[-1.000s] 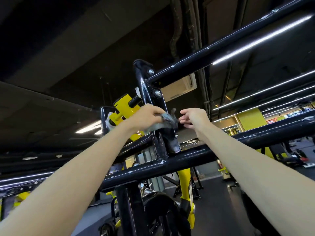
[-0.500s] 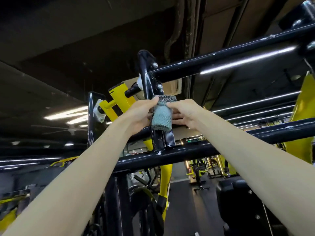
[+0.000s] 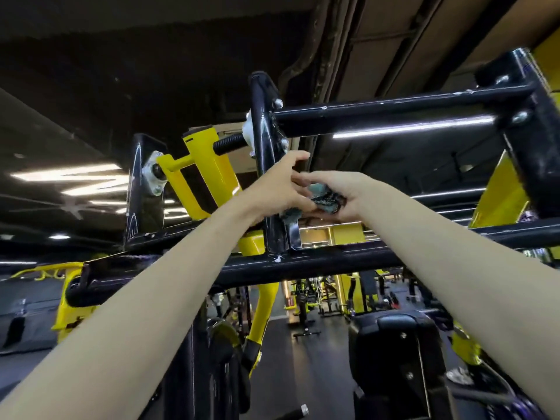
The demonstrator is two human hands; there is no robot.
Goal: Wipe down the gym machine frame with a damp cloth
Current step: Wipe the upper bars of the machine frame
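The grey-green cloth [image 3: 323, 197] no longer hangs flat down the front of the upright post [image 3: 264, 131] as it did half a second ago; it is now bunched into a wad just right of that post, with one loose end trailing against the post's lower edge. The right hand [image 3: 344, 192] has turned palm up and curls its fingers round the wad, where before it pinched only the cloth's top corner. The left hand [image 3: 277, 189] has moved across the front of the post; its fingers are stretched out to the right and meet the cloth and the right fingertips, thumb raised, with no grip that shows. Both hands sit between the upper cross tube [image 3: 394, 116] and the lower cross tube [image 3: 318, 262] of the black machine frame [image 3: 535, 153]; the yellow arm [image 3: 206, 171] stands left of the post.
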